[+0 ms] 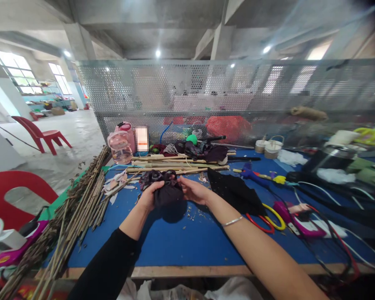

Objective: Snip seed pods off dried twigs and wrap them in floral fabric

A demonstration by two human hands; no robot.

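Note:
Above the blue table, a bunched bundle of dark purple-black cloth with a gathered, patterned top is held up between both hands. My left hand grips its left side, the thumb pressed on the front. At the right edge of the bundle is my right hand, its fingers pinching the cloth; the fingertips are partly hidden. A flat piece of black cloth lies to the right of that hand. Beyond the bundle lie bamboo sticks and a heap of dark fabric.
Dry stalks cover the left edge. Scissors with red and yellow handles and a purple power strip with cables lie right. A pink transparent jug stands behind, before a perforated metal screen. A red chair is left.

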